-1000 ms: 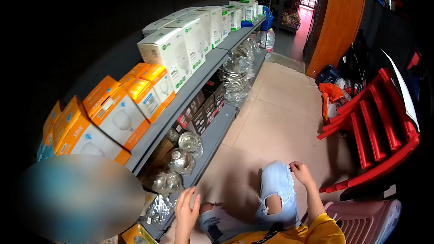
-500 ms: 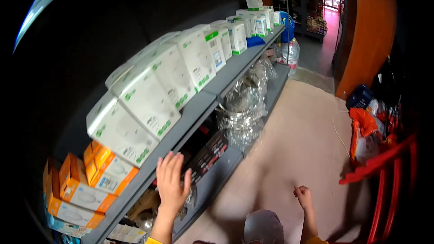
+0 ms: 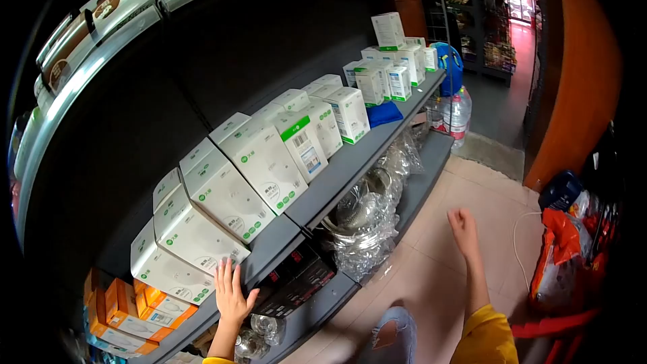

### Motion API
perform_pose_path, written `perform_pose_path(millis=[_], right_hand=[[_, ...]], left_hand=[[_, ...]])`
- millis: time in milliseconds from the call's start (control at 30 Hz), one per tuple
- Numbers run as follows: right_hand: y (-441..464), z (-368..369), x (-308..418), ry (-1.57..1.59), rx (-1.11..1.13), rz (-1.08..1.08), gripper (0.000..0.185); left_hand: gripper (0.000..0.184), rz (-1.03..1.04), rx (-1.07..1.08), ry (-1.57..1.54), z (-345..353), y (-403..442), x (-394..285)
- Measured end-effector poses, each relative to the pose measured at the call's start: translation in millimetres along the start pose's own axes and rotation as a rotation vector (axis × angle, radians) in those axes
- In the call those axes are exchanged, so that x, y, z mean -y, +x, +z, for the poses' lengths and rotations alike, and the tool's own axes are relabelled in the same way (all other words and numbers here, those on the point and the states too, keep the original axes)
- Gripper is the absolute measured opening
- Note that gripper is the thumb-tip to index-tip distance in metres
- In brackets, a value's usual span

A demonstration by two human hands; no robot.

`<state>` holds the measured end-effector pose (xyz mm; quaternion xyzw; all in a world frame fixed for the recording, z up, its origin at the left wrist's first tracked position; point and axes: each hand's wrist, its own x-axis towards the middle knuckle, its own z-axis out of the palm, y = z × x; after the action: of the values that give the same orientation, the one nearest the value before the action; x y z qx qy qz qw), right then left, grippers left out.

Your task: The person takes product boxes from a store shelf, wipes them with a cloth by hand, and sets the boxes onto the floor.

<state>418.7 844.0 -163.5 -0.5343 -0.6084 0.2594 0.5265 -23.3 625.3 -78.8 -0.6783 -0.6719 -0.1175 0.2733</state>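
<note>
My left hand (image 3: 232,291) is open with fingers spread, its fingertips at the lower front corner of a large white box (image 3: 195,232) on the grey shelf (image 3: 275,239). I cannot tell whether they press on the box or only rest near it. More white boxes with green print, such as a tall one (image 3: 263,165), stand in a row beside it. Over the floor to the right, my right hand (image 3: 462,229) is closed in a loose fist, apart from the shelf, and nothing shows in it. Orange-and-white boxes (image 3: 135,313) are stacked left of my left hand.
Below are dark boxes (image 3: 296,280) and plastic-wrapped metalware (image 3: 367,229). Small white boxes (image 3: 387,81) and a blue cloth-like item (image 3: 385,114) sit farther along. Water bottles (image 3: 459,118) stand at the shelf end. Red bags (image 3: 559,249) lie on the right by a doorway.
My view has shifted, bringing the upper shelf into sight. My left hand has come to the white box's lower corner. My right hand has risen in view, still closed.
</note>
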Motion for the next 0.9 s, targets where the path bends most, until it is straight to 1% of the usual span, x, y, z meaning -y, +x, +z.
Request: perform_pose_path(millis=[33,100,167,233,267,333,367,433,467,500,533,567,600,633,667,700,733,767,833,867,900], right_hand=[[31.0,10.8,8.5,-0.007,-0.080,-0.216,0.017],[87.6,29.7,46.8,0.011,-0.044,-0.341,0.015],[147.1,59.6,63.3,-0.124,-0.044,-0.517,0.018],[201.0,95.0,69.4,-0.152,0.069,-0.560,0.029],[222.4,115.7,66.9,-0.124,0.088,-0.579,0.029],[262.7,151.5,58.4,-0.330,0.210,-0.528,0.040],[273.5,165.4,51.7,-0.370,0.269,-0.485,0.048],[284.9,181.4,44.1,-0.494,0.342,-0.425,0.045],[289.6,183.4,44.1,-0.540,0.316,-0.471,0.043],[291.0,182.0,46.7,-0.577,0.290,-0.521,0.042],[292.9,179.8,50.7,-0.626,0.268,-0.594,0.034],[298.2,185.7,41.5,-0.590,0.113,-0.664,0.026],[299.0,187.7,42.3,-0.585,0.010,-0.542,0.021],[303.4,184.7,42.0,-0.595,-0.079,-0.548,0.019],[302.0,175.8,44.9,-0.528,-0.175,-0.522,0.017],[309.9,165.9,41.2,-0.377,-0.217,-0.335,0.022],[339.9,162.4,-3.4,-0.048,-0.410,-0.469,0.031],[330.8,145.2,10.0,-0.036,-0.598,-0.472,0.037],[279.5,109.4,75.2,-0.039,-0.843,-0.455,0.042],[246.6,99.9,114.9,0.158,-0.887,-0.387,0.043],[225.6,92.0,137.4,0.203,-0.963,-0.389,0.039]], left_hand=[[0.064,-0.010,-0.006,0.007,1.5,0.0,0.1],[0.064,-0.010,0.020,0.030,2.1,-1.9,0.9],[0.066,-0.033,0.026,0.045,5.0,-3.3,3.0],[0.067,-0.023,0.058,0.060,4.1,-4.2,2.0],[0.067,-0.033,0.057,0.057,4.3,-6.8,1.9],[0.065,-0.042,0.028,0.071,10.1,-10.7,6.0],[0.064,-0.010,0.025,0.107,12.3,-14.2,8.6],[0.062,-0.004,0.037,0.135,12.3,-17.8,9.8],[0.062,-0.048,0.042,0.150,14.5,-18.0,7.4],[0.062,-0.033,0.049,0.153,14.2,-17.9,7.0],[0.061,-0.022,0.058,0.158,11.4,-17.8,7.8],[0.060,-0.027,0.038,0.177,8.8,-13.3,5.2],[0.060,-0.036,0.062,0.147,2.9,-6.0,2.4],[0.061,-0.047,0.065,0.123,-1.9,-0.9,0.3],[0.063,-0.057,0.084,0.106,-6.5,2.5,-1.6],[0.064,-0.057,0.086,0.087,-7.0,1.2,-0.8],[0.064,-0.054,0.072,0.083,-9.1,2.9,-2.0],[0.063,-0.048,0.071,0.062,-6.6,0.7,0.5],[0.064,-0.030,0.047,0.029,-7.1,-0.3,2.2],[0.064,-0.017,0.003,0.017,-7.2,-0.6,2.1],[0.063,-0.018,-0.008,0.000,-4.2,-1.2,2.4]])
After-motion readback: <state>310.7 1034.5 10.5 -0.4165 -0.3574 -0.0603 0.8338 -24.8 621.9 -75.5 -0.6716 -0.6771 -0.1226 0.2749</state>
